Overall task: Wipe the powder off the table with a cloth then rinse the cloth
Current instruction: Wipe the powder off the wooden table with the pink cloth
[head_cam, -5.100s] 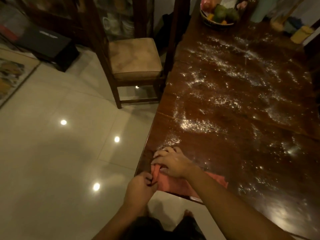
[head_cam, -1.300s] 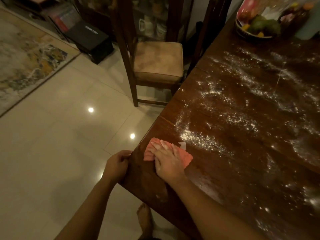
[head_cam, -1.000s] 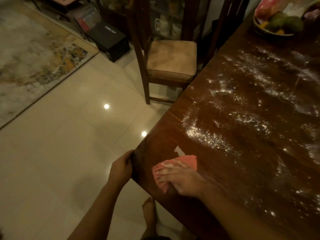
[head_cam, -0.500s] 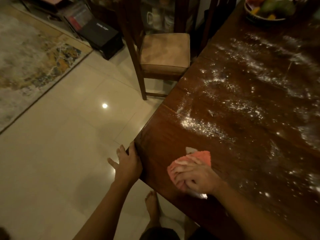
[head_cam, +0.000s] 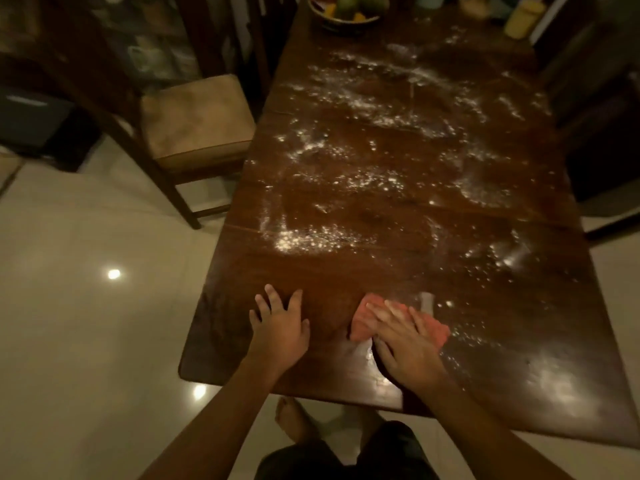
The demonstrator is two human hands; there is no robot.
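A pink cloth [head_cam: 363, 318] lies flat on the dark wooden table [head_cam: 433, 216] near its front edge. My right hand [head_cam: 407, 344] presses down on the cloth with fingers spread, covering most of it. To the left, my left hand [head_cam: 278, 325] rests flat on the bare tabletop, fingers apart, holding nothing. White powder [head_cam: 363, 161] is scattered over the middle and far part of the table, with a dense patch [head_cam: 301, 239] just beyond my hands. A small white tag [head_cam: 427, 301] shows at the cloth's far right corner.
A wooden chair with a tan cushion [head_cam: 195, 116] stands at the table's left side. A fruit bowl [head_cam: 346, 10] sits at the far end, and a yellow container [head_cam: 519, 19] at the far right. Pale tiled floor [head_cam: 86, 306] lies to the left; my bare foot [head_cam: 294, 420] is below the edge.
My right hand has slid the cloth to the right along the front of the table. My left hand left the table's corner edge and now lies flat on top.
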